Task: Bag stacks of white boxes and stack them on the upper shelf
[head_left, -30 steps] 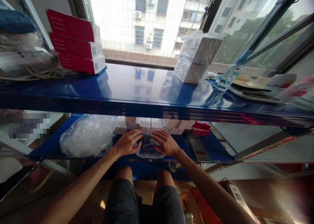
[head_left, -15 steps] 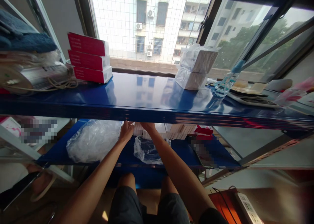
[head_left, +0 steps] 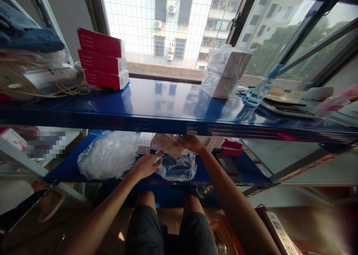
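On the lower shelf, my right hand [head_left: 190,143] is closed on a brownish printed sheet [head_left: 167,144], which hangs tilted toward the left; its fingertips are partly hidden. My left hand [head_left: 147,165] is lower and to the left, its thumb and fingers drawn together at the left edge of a clear plastic bag [head_left: 179,169]. The bag lies crumpled at the shelf's front. Behind my left hand stands a white box with print [head_left: 144,143]. More white boxes [head_left: 208,143] stand in a row right of my right hand, partly under the upper shelf.
A large bundle of clear plastic [head_left: 109,156] lies left on the lower shelf. Red boxes [head_left: 232,145] and a dark flat device [head_left: 228,161] are at right. The blue upper shelf [head_left: 159,109] overhangs the hands, carrying stacked red boxes [head_left: 104,61] and a spray bottle [head_left: 258,91].
My right hand has moved right and now holds the brownish sheet. My left hand has come down and nearer, from beside the white boxes to the clear bag's edge.
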A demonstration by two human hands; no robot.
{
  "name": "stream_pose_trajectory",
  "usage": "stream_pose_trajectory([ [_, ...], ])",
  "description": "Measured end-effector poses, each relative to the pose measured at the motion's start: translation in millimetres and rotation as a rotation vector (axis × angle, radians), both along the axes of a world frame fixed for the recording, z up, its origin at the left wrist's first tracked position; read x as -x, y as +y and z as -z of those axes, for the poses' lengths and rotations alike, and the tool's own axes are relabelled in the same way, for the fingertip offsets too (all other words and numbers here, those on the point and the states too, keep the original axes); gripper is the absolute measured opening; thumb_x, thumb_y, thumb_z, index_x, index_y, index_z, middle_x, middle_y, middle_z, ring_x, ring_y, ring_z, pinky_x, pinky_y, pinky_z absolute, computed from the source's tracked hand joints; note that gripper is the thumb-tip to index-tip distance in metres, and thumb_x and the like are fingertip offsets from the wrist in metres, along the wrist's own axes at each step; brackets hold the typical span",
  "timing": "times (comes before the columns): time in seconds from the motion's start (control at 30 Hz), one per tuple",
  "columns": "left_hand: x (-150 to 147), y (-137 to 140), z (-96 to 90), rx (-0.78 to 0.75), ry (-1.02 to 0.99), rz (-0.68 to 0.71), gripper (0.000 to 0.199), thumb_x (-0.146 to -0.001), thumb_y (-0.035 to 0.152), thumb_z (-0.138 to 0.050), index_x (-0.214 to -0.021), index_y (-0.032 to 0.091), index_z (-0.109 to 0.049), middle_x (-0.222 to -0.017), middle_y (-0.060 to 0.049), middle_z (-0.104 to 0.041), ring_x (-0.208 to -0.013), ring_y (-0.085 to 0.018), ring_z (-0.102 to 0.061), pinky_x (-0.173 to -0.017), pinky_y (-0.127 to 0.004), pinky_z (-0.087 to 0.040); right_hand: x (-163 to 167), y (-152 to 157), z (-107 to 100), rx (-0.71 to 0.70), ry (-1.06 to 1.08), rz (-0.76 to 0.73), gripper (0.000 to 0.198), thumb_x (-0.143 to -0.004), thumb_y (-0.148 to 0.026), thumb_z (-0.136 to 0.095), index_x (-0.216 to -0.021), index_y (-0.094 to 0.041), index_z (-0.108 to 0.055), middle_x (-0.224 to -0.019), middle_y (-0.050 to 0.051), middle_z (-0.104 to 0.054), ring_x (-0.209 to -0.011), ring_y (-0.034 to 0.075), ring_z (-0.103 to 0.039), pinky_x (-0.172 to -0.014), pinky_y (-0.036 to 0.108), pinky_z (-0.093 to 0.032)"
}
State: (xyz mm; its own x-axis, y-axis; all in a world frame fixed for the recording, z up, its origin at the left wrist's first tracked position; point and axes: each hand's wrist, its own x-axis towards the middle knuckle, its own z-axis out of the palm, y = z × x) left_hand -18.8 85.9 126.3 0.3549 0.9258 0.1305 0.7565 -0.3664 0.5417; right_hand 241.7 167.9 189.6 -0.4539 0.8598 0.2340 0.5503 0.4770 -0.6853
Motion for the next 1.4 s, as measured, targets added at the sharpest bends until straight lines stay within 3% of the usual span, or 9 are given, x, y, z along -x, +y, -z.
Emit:
stream_pose_trajectory([
  [0.13, -3, -8, 28.9, 0.001, 0.129, -0.015, 0.025, -0.096, 0.033, -0.058, -0.11, 0.022, -0.076, -0.107, -0.011, -0.075, -0.096, -0.028, -0.073, -0.08, -0.034, -0.052, -33, -32, 17, 0.184, 0.071, -0.252, 0.083, -0.069, -0.035, -0.091, -0.144, -0.02, -0.058, -0.131, 0.013, -0.07, -0.118, 0.031, -0.067, -0.09, 0.036, -0.057],
  [0.23, -3, -7, 40.6, 0.018, 0.09, -0.044, 0.015, -0.092, 0.023, -0.062, -0.099, 0.02, -0.075, -0.102, -0.009, -0.072, -0.093, -0.023, -0.071, -0.081, -0.03, -0.05, -46, -40, 36, 0.139, 0.038, -0.289, 0.081, -0.069, -0.028, -0.09, -0.143, -0.021, -0.059, -0.136, 0.015, -0.066, -0.123, 0.033, -0.064, -0.099, 0.04, -0.053],
  [0.5, -20, -13, 28.6, -0.043, 0.056, -0.195, 0.02, -0.089, 0.034, -0.067, -0.076, 0.02, -0.06, -0.084, -0.003, -0.062, -0.075, -0.019, -0.064, -0.068, -0.029, -0.043, -50, -40, 41, 0.01, -0.132, -0.293, 0.079, -0.07, -0.016, -0.084, -0.145, -0.03, -0.06, -0.144, 0.01, -0.062, -0.136, 0.033, -0.053, -0.114, 0.047, -0.042],
  [0.6, -25, -16, 20.0, -0.158, 0.08, -0.254, 0.02, -0.09, 0.033, -0.066, -0.078, 0.022, -0.055, -0.092, -0.004, -0.059, -0.082, -0.021, -0.063, -0.071, -0.03, -0.045, -52, -50, 36, -0.054, 0.009, -0.108, 0.057, -0.083, -0.027, -0.077, -0.138, -0.026, -0.063, -0.138, 0.01, -0.067, -0.127, 0.03, -0.061, -0.109, 0.043, -0.047],
  [0.77, -29, -16, 10.3, -0.289, 0.084, -0.247, 0.017, -0.085, 0.016, -0.065, -0.085, 0.023, -0.049, -0.091, -0.004, -0.057, -0.088, -0.023, -0.062, -0.075, -0.031, -0.047, -65, -63, 57, 0.055, -0.017, 0.552, 0.026, -0.09, -0.028, -0.064, -0.114, -0.02, -0.071, -0.097, 0.009, -0.078, -0.092, 0.026, -0.073, -0.084, 0.036, -0.054],
  [0.9, -35, -16, 0.2, -0.291, 0.028, -0.251, 0.012, -0.088, 0.013, -0.057, -0.09, 0.023, -0.051, -0.08, -0.001, -0.059, -0.074, -0.021, -0.062, -0.066, -0.029, -0.043, -73, -67, 79, 0.228, 0.041, 0.502, 0.034, -0.083, -0.022, -0.068, -0.117, -0.021, -0.07, -0.086, 0.004, -0.078, -0.084, 0.023, -0.075, -0.076, 0.03, -0.053],
  [1.13, -45, -12, -28.5, -0.285, -0.379, -0.209, 0.025, -0.092, 0.027, -0.059, -0.117, 0.023, -0.064, -0.087, -0.001, -0.072, -0.077, -0.018, -0.068, -0.076, -0.029, -0.052, -78, -71, 91, 0.117, -0.015, 0.664, 0.042, -0.077, -0.034, -0.074, -0.116, -0.02, -0.072, -0.089, 0.007, -0.077, -0.083, 0.025, -0.072, -0.073, 0.031, -0.051],
  [1.23, -47, -11, -35.5, -0.141, -0.444, -0.125, 0.028, -0.092, 0.031, -0.06, -0.116, 0.022, -0.069, -0.086, -0.003, -0.076, -0.078, -0.019, -0.072, -0.076, -0.029, -0.054, -76, -69, 83, 0.141, 0.205, 0.672, 0.031, -0.078, -0.036, -0.071, -0.104, -0.019, -0.074, -0.071, 0.003, -0.072, -0.072, 0.023, -0.071, -0.067, 0.03, -0.051],
  [1.4, -40, -15, -42.6, -0.069, -0.292, -0.185, 0.019, -0.089, 0.033, -0.063, -0.076, 0.021, -0.069, -0.064, -0.002, -0.07, -0.061, -0.019, -0.067, -0.059, -0.027, -0.044, -68, -63, 37, 0.094, 0.765, 0.538, 0.039, -0.078, -0.049, -0.075, -0.103, -0.02, -0.07, -0.08, 0.005, -0.076, -0.073, 0.021, -0.072, -0.067, 0.031, -0.055],
])
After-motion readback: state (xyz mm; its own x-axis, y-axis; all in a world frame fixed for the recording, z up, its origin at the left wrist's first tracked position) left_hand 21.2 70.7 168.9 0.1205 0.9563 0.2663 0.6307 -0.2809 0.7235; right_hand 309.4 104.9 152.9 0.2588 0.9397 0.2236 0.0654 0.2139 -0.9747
